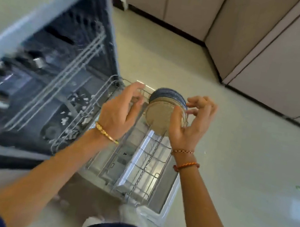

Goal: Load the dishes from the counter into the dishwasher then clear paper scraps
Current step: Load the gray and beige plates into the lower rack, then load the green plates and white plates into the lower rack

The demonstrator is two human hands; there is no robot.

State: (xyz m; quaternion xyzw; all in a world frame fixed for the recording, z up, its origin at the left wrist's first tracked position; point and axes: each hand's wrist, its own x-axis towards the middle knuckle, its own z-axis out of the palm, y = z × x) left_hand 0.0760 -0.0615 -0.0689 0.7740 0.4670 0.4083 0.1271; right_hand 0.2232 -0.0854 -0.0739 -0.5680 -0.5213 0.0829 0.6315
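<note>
Dark clothing at the lower edge lies nearest, then two bare forearms reaching forward over the pulled-out lower rack [136,171] of the open dishwasher [39,81]. The right hand [191,119] has its thumb laid against the pale underside of a stack of plates [165,109], which stands on edge at the rack's far end; its curled fingers sit by the blue rims, though contact there is unclear. The left hand [120,111] hovers loosely curled just beside the stack, holding nothing that shows. Done well, this step means seating each plate upright between the prongs, one per slot, the left hand steadying while the right lets go gently. Motion blur hides the dishwasher's interior; white flecks there may be paper scraps. The counter is out of view.
</note>
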